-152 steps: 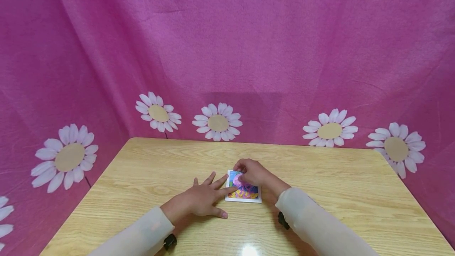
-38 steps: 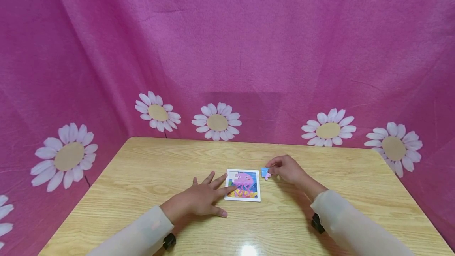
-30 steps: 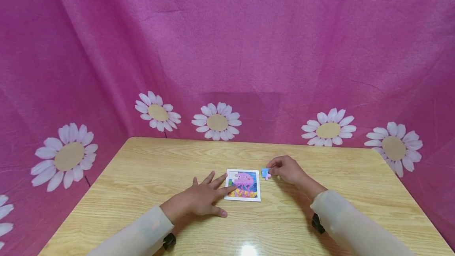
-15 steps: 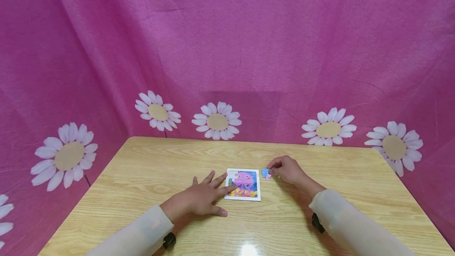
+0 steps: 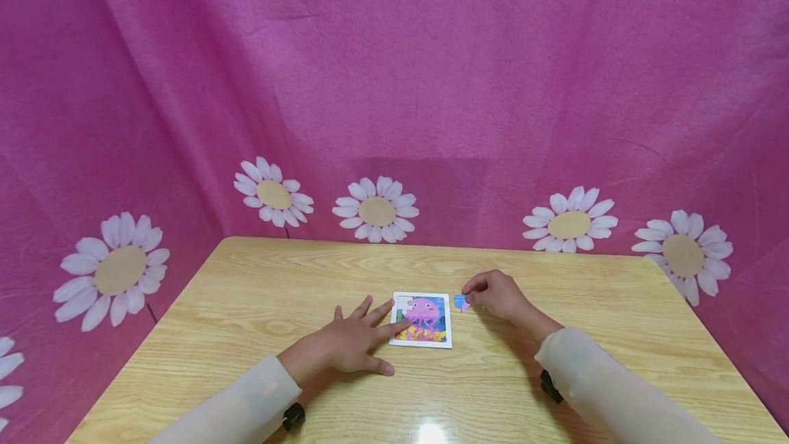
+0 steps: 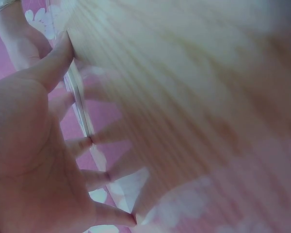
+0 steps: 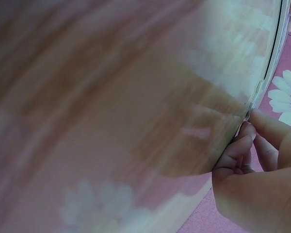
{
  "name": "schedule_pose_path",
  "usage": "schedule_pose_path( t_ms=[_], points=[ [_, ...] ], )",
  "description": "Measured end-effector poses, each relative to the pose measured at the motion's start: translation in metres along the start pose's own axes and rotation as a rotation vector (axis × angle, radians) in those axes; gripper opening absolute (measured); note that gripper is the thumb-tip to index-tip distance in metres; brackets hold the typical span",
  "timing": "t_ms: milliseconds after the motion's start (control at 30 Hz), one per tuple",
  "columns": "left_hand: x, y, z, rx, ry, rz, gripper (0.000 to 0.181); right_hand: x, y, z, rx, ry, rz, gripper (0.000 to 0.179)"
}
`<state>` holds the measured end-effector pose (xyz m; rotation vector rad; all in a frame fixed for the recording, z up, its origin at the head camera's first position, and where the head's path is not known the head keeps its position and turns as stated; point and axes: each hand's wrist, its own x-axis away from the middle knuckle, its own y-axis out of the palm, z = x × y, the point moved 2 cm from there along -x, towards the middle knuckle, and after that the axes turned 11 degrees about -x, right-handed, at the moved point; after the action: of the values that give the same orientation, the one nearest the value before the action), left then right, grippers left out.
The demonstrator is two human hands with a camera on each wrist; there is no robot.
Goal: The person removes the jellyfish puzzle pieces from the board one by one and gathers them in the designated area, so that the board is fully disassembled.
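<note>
A small square jigsaw puzzle with a pink jellyfish picture (image 5: 427, 324) lies in a white frame on the table. Its upper left corner shows a white gap the shape of a piece. My left hand (image 5: 353, 347) rests with fingers spread, the index fingertip on the puzzle's left side; the left wrist view shows those fingertips (image 6: 88, 141) down at the tabletop. Just right of the frame, my right hand (image 5: 499, 295) pinches a blue and pink puzzle piece (image 5: 459, 302) between thumb and fingers, close over the wood. In the right wrist view the fingers mostly hide the piece.
The wooden table (image 5: 296, 273) has rounded far corners and ends at a pink curtain (image 5: 431, 88) printed with white daisies. Black straps (image 5: 294, 418) show under both light sleeves. A bright light reflection lies at the near middle of the tabletop.
Earlier the right hand was over the puzzle's upper left; it has since moved right with the piece, exposing the white gap. Over the last second both hands have stayed nearly still.
</note>
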<state>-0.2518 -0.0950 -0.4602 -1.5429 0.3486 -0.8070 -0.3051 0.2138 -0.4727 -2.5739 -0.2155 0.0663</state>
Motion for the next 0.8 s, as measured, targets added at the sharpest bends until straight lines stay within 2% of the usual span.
schedule_pose_path(
  t_ms=[433,800],
  points=[
    [-0.001,0.001,-0.001,0.019,-0.01,-0.018,0.079,0.0,-0.001,-0.006,-0.009,0.01,-0.002,0.007],
    [-0.002,0.001,-0.001,0.021,-0.013,-0.017,0.079,-0.003,0.007,-0.024,-0.089,-0.084,-0.062,0.014]
  ],
)
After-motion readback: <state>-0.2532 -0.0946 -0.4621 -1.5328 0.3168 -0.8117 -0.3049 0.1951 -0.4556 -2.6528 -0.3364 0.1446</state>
